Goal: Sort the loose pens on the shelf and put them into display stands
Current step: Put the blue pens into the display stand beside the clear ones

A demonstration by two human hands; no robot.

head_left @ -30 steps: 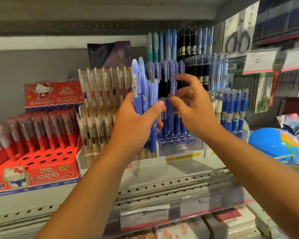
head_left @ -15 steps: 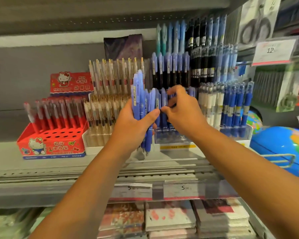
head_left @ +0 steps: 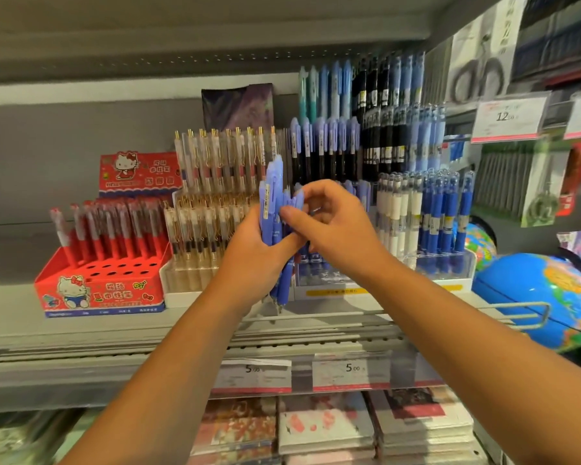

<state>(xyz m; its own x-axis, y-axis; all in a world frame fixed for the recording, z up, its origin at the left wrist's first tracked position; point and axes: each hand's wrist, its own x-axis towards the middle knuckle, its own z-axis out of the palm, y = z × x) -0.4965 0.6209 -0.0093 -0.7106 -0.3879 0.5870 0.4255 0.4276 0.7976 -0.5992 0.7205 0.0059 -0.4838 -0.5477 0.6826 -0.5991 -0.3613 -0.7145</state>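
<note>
Bundle of blue pens (head_left: pixel 273 213) is held upright in the left hand (head_left: pixel 255 260), fingers wrapped round the barrels at mid-length. The tips hang over the front edge of the shelf (head_left: pixel 81 330), about midway along it. Right hand (head_left: pixel 336 226) is curled at the bundle's top, where one pen (head_left: pixel 297 200) appears to be pinched between thumb and forefinger. A clear stand (head_left: pixel 329 280) is set just behind. Pens are judged light, stiff and smooth-sided, apt to slide against each other. Each is best taken near the clip end and drawn straight up.
</note>
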